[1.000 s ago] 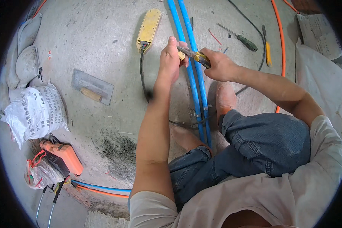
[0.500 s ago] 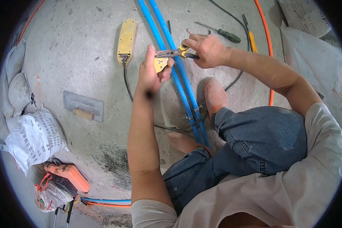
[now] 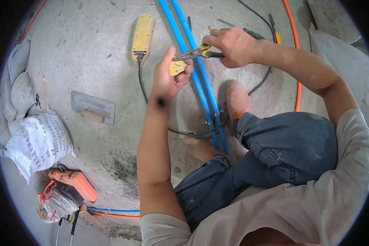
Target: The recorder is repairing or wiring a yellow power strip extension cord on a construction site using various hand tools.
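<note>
My left hand (image 3: 165, 80) is closed around a small yellow plastic piece with slots (image 3: 177, 68), its thumb pointing up. Long-nose pliers (image 3: 189, 55) with yellow and black handles are in my right hand (image 3: 234, 46), fingers around the handles. Their jaws reach across to the top edge of the yellow piece; whether they grip it I cannot tell. Below the hands, two blue pipes (image 3: 206, 92) run along the floor between my feet. A yellow power strip (image 3: 143, 35) with a black cable lies just left of my left hand.
A screwdriver (image 3: 253, 34) lies partly behind my right hand, beside a yellow-handled tool (image 3: 278, 37). An orange hose (image 3: 297, 78) runs at the right. Leftward are a trowel (image 3: 92, 107), a white sack (image 3: 41, 141) and an orange case (image 3: 76, 183).
The view has shifted slightly, moving the floor things right and up. The pliers have tilted, handles higher than the jaws. My right hand now covers part of the screwdriver. Both grips stay.
</note>
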`<action>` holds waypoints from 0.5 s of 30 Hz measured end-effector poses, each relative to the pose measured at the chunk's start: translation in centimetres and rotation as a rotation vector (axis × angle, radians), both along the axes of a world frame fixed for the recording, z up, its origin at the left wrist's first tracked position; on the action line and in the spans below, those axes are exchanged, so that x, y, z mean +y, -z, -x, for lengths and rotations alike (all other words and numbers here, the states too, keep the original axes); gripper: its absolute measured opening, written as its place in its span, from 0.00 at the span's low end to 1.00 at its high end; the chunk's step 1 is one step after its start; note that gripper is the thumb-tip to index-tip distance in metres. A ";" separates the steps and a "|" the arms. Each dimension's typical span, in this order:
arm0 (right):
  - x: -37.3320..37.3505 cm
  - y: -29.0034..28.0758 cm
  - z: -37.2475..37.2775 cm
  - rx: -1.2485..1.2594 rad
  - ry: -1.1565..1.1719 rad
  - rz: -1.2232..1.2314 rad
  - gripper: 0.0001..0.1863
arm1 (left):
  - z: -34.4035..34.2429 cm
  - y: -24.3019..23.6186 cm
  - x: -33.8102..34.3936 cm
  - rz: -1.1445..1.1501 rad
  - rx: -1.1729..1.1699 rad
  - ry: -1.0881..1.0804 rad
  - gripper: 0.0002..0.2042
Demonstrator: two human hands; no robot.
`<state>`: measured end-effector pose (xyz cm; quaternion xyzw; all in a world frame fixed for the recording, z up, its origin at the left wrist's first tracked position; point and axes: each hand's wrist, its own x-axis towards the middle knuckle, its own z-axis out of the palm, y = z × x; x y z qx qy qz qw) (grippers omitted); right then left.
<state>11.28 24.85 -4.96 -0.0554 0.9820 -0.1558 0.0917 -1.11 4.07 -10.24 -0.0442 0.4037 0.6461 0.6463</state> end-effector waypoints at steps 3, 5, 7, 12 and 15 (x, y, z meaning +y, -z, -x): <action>-0.2 -1.4 -0.6 -0.043 0.041 0.018 0.24 | -1.0 -0.3 0.5 0.014 0.011 -0.015 0.26; -0.7 -1.5 -1.4 -0.081 0.080 0.033 0.24 | -1.4 -0.6 0.8 0.002 0.047 -0.040 0.24; -1.5 0.0 -2.6 -0.071 0.196 0.158 0.28 | -1.8 -0.3 1.1 0.004 0.050 -0.058 0.23; -4.2 -0.2 -3.3 -0.360 0.520 0.495 0.25 | -2.3 -0.2 1.4 -0.005 0.229 -0.163 0.23; -4.4 0.0 -3.4 -0.447 0.590 0.636 0.25 | -2.3 -0.2 1.8 0.025 0.225 -0.178 0.24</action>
